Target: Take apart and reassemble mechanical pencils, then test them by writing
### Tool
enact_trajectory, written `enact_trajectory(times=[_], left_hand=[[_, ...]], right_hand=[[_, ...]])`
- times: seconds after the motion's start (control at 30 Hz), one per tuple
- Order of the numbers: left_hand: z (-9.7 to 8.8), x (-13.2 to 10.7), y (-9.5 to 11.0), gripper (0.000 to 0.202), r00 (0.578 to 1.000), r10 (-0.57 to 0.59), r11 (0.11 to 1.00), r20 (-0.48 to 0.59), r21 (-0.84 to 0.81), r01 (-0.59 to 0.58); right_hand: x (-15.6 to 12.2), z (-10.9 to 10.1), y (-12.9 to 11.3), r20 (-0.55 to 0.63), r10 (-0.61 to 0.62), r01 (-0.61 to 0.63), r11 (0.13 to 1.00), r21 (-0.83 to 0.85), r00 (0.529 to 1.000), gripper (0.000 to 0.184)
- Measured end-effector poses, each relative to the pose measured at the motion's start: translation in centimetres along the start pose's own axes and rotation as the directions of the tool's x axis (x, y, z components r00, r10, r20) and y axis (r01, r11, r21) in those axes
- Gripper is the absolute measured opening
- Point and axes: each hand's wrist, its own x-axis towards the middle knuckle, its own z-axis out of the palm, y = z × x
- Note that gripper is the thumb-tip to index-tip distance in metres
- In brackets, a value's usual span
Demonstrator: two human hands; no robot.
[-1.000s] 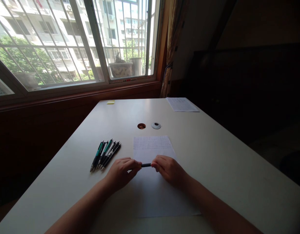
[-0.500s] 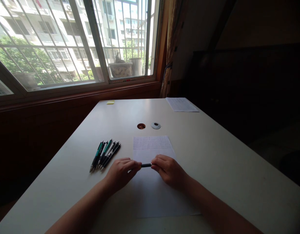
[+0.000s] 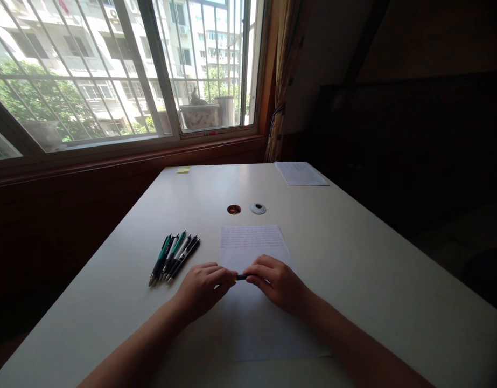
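A dark pen [image 3: 240,277] lies crosswise between my two hands, just over a sheet of paper [image 3: 252,328]. Its left end is pinched in the fingers of my left hand [image 3: 205,283]. The fingers of my right hand [image 3: 274,277] close round its other end, so only a short middle stretch shows. Lines of handwriting run along the top of the sheet, and both hands partly cover its middle. Left of my left hand, several pens [image 3: 174,257] lie side by side in a bunch, some green and black, some silver or white.
Beyond the sheet, the white table [image 3: 123,258] has a round cable hole [image 3: 234,209] and a white round grommet [image 3: 258,208]. Written papers [image 3: 301,173] lie at the far right edge, a yellow sticky note [image 3: 183,170] at the far left. A barred window stands behind.
My right hand has moved slightly left along the pen, towards my left hand, so less of the pen shows between them. The bunch of pens and the paper stay put.
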Motion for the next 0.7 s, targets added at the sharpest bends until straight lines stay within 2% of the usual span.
enact_trajectory(times=[0.2, 0.3, 0.43, 0.53, 0.63, 0.7], left_hand=[[-0.4, -0.2, -0.5, 0.013, 0.980, -0.168, 0.977, -0.102, -0.150, 0.152], [-0.5, -0.3, -0.7, 0.013, 0.970, -0.219, 0.955, -0.106, -0.229, 0.190], [-0.3, -0.2, -0.2, 0.012, 0.982, -0.171, 0.957, -0.080, -0.252, 0.146], [-0.2, -0.1, 0.2, 0.013, 0.993, -0.099, 0.967, -0.066, -0.244, 0.080], [-0.4, -0.3, -0.1, 0.020, 0.993, -0.087, 0.969, -0.082, -0.240, 0.065], [-0.7, -0.5, -0.5, 0.024, 0.985, -0.141, 0.960, -0.095, -0.257, 0.112]], right_hand=[[-0.1, -0.9, 0.7, -0.104, 0.058, -0.066, 0.995, -0.080, 0.993, 0.011], [-0.1, -1.2, 0.8, -0.090, 0.036, -0.044, 0.995, -0.092, 0.995, 0.010], [0.1, -1.0, 0.0, -0.052, -0.051, 0.046, 0.994, -0.098, 0.997, 0.016], [0.2, -0.6, -0.6, -0.030, -0.078, 0.076, 0.996, -0.052, 0.997, 0.013], [0.1, -0.6, -0.7, -0.025, -0.048, 0.049, 0.998, 0.047, 0.999, 0.012], [-0.1, -0.8, -0.4, -0.062, 0.016, -0.011, 0.996, 0.092, 0.998, 0.015]])
